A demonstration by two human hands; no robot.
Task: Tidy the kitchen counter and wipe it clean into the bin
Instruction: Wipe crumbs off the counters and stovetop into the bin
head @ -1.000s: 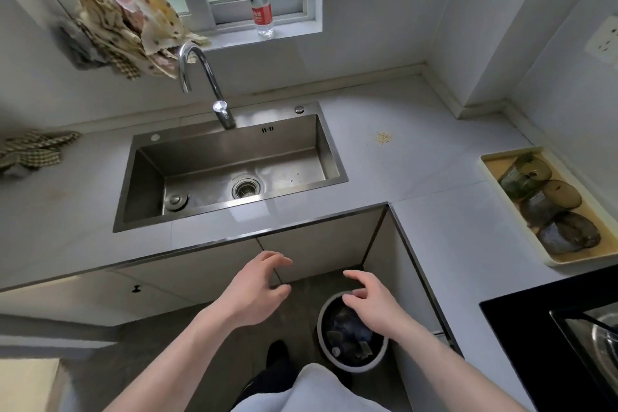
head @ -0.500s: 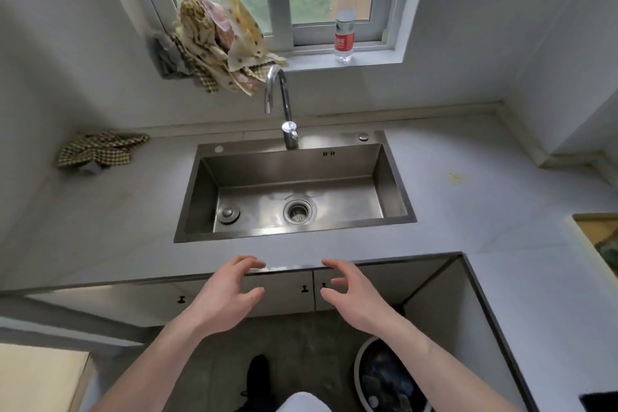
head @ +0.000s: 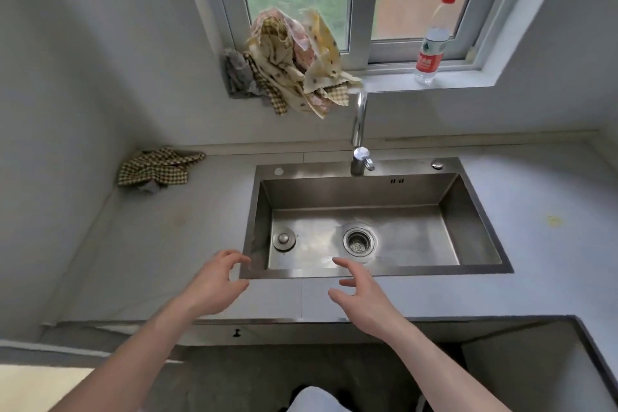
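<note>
**Table: hands empty at the sink front**

The table (head: 174,244), grey, wrapped round a steel sink (head: 368,221). A checked cloth (head: 157,169) lay crumpled in its far left corner against the wall; a small yellowish mark (head: 553,220) showed right of the sink. The left hand (head: 214,284) hovered at the sink's near left corner, fingers loosely curled, holding nothing. The right hand (head: 363,294) was beside it over the sink's front rim, fingers spread, also empty. More cloths (head: 294,63) hung heaped at the windowsill, a red-capped bottle (head: 431,43) standing further right.
</note>
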